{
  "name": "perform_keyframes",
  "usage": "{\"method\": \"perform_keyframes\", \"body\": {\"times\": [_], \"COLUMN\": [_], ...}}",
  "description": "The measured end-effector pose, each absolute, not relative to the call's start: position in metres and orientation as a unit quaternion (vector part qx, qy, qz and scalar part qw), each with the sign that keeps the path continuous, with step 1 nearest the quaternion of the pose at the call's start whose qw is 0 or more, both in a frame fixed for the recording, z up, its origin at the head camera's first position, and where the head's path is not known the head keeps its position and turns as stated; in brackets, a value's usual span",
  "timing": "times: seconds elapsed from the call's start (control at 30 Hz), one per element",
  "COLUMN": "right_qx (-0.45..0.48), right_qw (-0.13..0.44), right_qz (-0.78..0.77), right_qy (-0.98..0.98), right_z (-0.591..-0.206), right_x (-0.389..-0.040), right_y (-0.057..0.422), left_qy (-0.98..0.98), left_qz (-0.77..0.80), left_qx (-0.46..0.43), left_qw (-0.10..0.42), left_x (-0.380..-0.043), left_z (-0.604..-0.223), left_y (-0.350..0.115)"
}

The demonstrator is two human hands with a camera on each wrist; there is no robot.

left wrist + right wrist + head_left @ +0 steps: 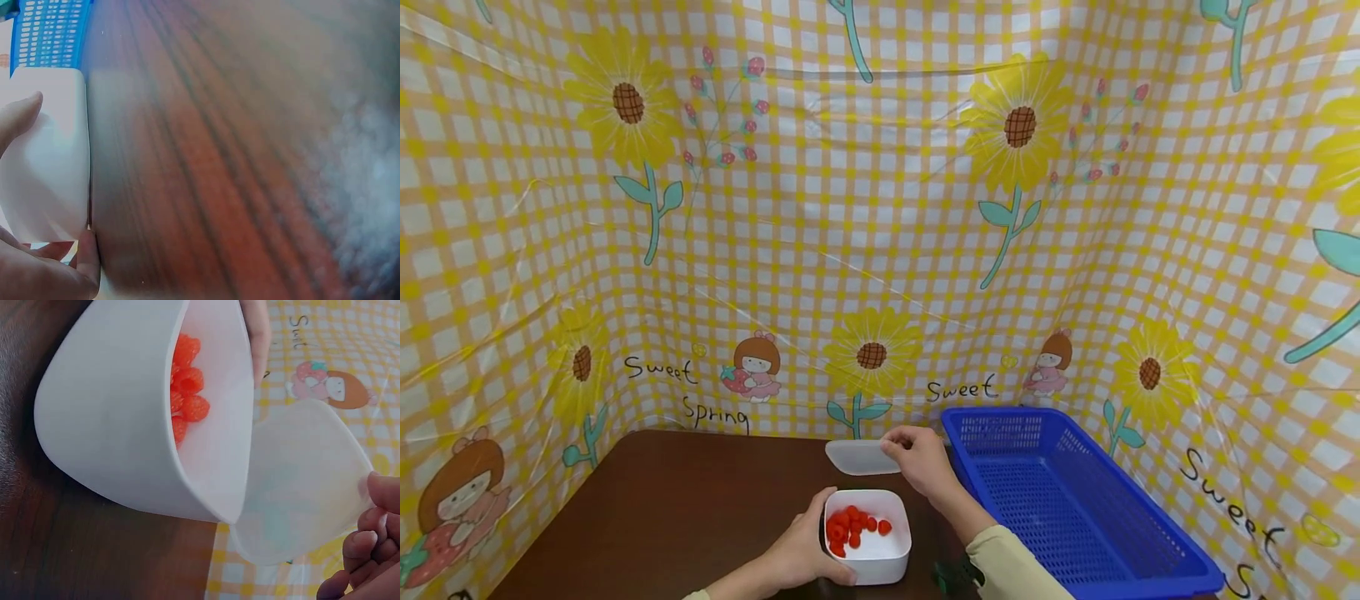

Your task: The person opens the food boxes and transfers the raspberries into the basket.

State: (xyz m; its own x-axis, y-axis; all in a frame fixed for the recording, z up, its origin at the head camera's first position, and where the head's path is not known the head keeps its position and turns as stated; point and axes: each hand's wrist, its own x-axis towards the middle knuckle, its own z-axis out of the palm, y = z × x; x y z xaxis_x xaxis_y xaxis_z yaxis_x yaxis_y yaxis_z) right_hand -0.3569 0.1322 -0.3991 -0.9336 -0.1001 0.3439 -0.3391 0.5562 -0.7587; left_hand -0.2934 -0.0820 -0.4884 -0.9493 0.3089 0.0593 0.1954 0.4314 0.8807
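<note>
A white square container (887, 567) stands on the dark table with several red raspberries (847, 525) heaped toward its left side. My left hand (808, 542) grips this container from the left, thumb on the near side and fingers round the far side; in the left wrist view the thumb lies against the white wall. Beyond the container, my right hand (922, 462) pinches the edge of a translucent lid (859, 457). The right wrist view shows that lid (300, 481) tilted behind the container, apart from the fingers' palm side, held by thumb and fingertips.
A large blue plastic basket (1075, 517) stands on the right, beside my right forearm. A small dark green object (951, 575) lies partly hidden near the right sleeve. Patterned yellow checked cloth (872, 208) hangs behind and on both sides of the brown table (700, 500).
</note>
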Motion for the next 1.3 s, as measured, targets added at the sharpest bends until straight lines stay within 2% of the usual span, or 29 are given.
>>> {"method": "perform_keyframes", "body": {"times": [0.33,0.83,1.1,1.3], "right_qx": [0.157,0.147,0.193,0.177], "right_qw": [0.122,0.049,0.029,0.016], "right_qz": [0.423,0.42,0.343,0.305], "right_qy": [-0.884,-0.894,-0.919,-0.936], "right_z": [-0.41,-0.417,-0.418,-0.423], "right_x": [-0.375,-0.391,-0.394,-0.399], "right_y": [0.123,0.126,0.129,0.131], "left_qy": [0.848,0.851,0.85,0.85], "left_qz": [0.505,0.5,0.501,0.501], "left_qx": [0.146,0.154,0.154,0.157], "left_qw": [0.063,0.054,0.05,0.048], "left_x": [-0.297,-0.295,-0.294,-0.293], "left_z": [-0.49,-0.488,-0.487,-0.487], "left_y": [-0.082,-0.082,-0.082,-0.082]}}
